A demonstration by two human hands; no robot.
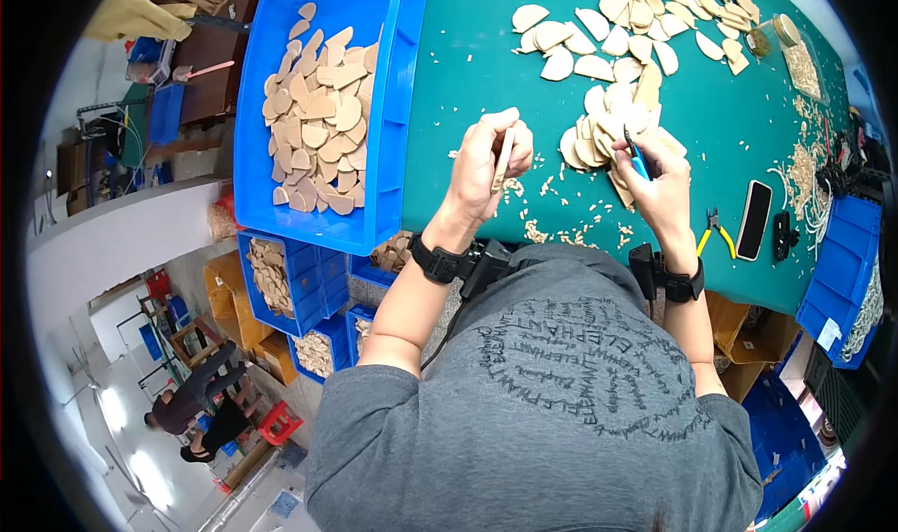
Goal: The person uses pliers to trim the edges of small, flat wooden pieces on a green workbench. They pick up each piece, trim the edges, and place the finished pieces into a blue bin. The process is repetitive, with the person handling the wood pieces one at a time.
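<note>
My left hand (484, 163) is closed around a flat beige piece (503, 161), held nearly edge-on above the green table (468, 55). My right hand (662, 181) grips a slim tool with a blue handle (640, 165) and a thin dark tip; its exact kind is unclear. This hand is over the right side of a heap of beige half-round pieces (599, 125), and the tool tip points toward the heap. Small pale crumbs (552, 216) lie on the table between the hands and in front of me. Each wrist wears a black strap.
A large blue bin (398, 111) of similar pieces stands at the left. More pieces (645, 13) spread across the far side. At right lie yellow-handled pliers (716, 236), a phone (754, 220), a black gadget (781, 236), jars (800, 64) and a blue crate (842, 270).
</note>
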